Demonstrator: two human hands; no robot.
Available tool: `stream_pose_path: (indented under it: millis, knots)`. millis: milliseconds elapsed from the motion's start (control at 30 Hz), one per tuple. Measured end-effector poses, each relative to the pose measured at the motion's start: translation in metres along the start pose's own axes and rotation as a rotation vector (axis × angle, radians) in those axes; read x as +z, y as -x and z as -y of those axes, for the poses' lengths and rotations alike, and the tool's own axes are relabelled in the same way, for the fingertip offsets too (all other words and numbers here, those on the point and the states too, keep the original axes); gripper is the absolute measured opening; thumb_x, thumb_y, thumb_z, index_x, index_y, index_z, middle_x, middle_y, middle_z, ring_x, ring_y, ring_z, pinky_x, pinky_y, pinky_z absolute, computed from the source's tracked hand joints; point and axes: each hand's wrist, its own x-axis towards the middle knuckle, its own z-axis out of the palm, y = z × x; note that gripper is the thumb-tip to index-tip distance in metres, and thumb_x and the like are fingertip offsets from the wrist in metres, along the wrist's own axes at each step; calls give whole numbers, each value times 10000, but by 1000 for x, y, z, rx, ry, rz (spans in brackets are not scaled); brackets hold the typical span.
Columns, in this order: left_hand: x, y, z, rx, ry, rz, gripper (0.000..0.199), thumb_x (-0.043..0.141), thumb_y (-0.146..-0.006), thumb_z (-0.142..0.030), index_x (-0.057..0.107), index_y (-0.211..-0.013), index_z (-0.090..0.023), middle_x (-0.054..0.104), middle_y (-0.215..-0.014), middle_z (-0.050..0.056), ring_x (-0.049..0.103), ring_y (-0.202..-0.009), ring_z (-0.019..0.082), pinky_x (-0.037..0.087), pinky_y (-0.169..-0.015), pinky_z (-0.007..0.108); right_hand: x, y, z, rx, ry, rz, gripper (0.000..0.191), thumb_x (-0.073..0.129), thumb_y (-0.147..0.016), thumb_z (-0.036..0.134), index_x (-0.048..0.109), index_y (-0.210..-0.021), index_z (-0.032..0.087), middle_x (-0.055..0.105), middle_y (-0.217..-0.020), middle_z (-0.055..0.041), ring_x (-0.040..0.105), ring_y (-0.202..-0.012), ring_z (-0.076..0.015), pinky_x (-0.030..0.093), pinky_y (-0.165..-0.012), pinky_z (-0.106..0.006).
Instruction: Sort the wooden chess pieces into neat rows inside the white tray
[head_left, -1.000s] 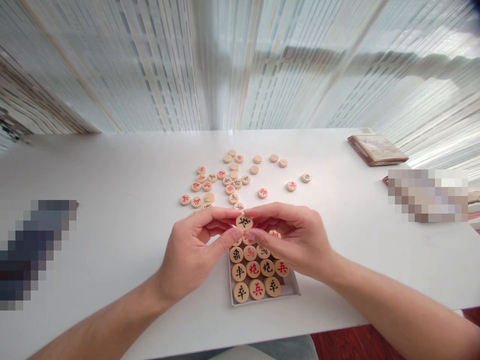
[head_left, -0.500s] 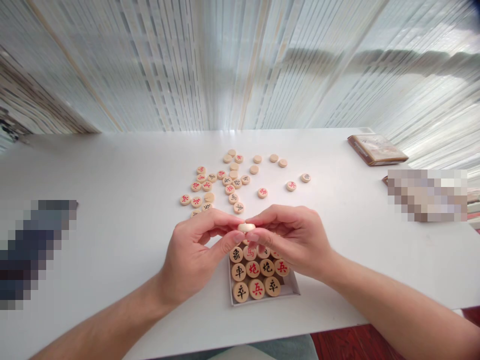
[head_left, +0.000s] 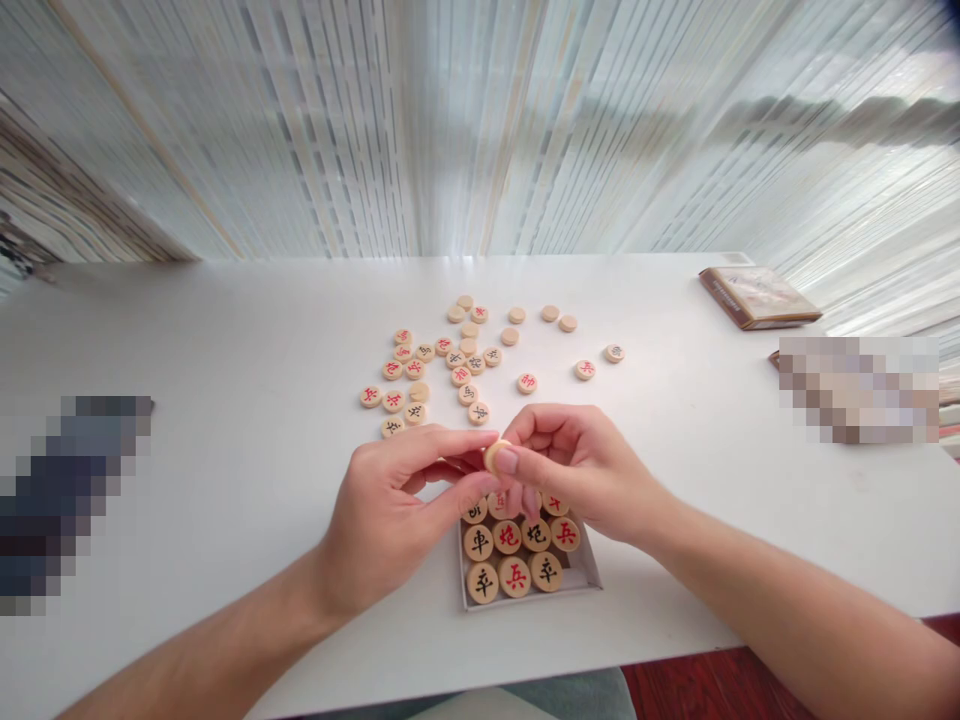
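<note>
Over the box, a pale wooden Chinese chess piece (head_left: 493,457) is tilted with its rim and part of its blank-looking face showing. My right hand (head_left: 574,465) pinches it, thumb across the near face. From the other side, the index finger and thumb of my left hand (head_left: 409,500) close around its upper and lower edges. Beneath both hands lies a shallow white box (head_left: 589,578) with rows of larger-looking pieces marked in red and black, such as a black-lettered piece (head_left: 482,582) and a red-lettered piece (head_left: 515,577). My fingers hide its far rows.
Several loose chess pieces (head_left: 460,376) lie scattered beyond my hands on the white table (head_left: 247,400), some face down. A flat brown box (head_left: 761,297) and a blurred-out object (head_left: 855,390) are at the right. Another blurred-out dark object (head_left: 67,490) is at the left. A striped curtain (head_left: 450,130) hangs behind.
The piece has turned from lying edge-on to a tilt that shows its face. My right fingers have shifted around it, while my left hand has barely moved.
</note>
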Motion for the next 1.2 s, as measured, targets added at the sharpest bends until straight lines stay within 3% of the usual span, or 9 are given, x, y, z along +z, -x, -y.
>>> stream_pose_path:
  millis: [133,233,467,600,767,967,1200]
  knots:
    - [-1,0,-1,177,-170,44,308,828,-892,-103,838,-1154,-265,852,-980,33,797,-838,176,666,-758,269,1,2,-2,45,17,1,415,1012,-692,356,643,-745,172,721,-601,4,634,-445,-101,459,-386,-149]
    - [-1,0,-2,203,-208,66,254,857,-886,-171,832,-1120,-266,850,-956,40,792,-816,204,654,-736,315,4,5,0,48,4,6,423,987,-728,387,623,-720,173,680,-562,25,576,-402,-81,405,-351,-138]
    - [-2,2,-1,131,-173,74,239,841,-916,-209,797,-1140,-276,843,-931,14,776,-795,183,646,-758,312,3,4,3,43,-47,77,339,915,-821,394,676,-762,161,731,-630,-15,664,-455,-116,513,-404,-173]
    - [-5,3,1,170,-183,33,270,871,-888,-231,804,-1139,-304,828,-901,-2,763,-761,178,624,-739,304,-2,3,-1,47,-109,144,267,901,-843,319,689,-827,157,758,-665,-20,682,-473,-115,524,-423,-165]
    - [-6,2,1,234,-222,24,281,863,-896,-291,811,-1169,-336,827,-901,1,765,-751,189,605,-730,305,-1,3,0,80,-106,153,312,955,-768,263,664,-813,159,745,-660,-2,649,-469,-95,525,-444,-168]
    - [-6,1,0,339,-334,29,243,827,-927,-291,791,-1167,-314,835,-878,-1,768,-749,187,598,-733,289,3,4,4,137,-87,156,327,964,-732,244,651,-769,157,719,-614,12,613,-454,-76,503,-429,-144]
    - [-6,1,2,400,-324,28,220,834,-923,-296,779,-1134,-267,826,-854,-3,755,-716,170,589,-699,281,-3,2,-1,111,-127,219,208,858,-802,224,669,-812,138,772,-666,-41,661,-454,-103,506,-401,-149]
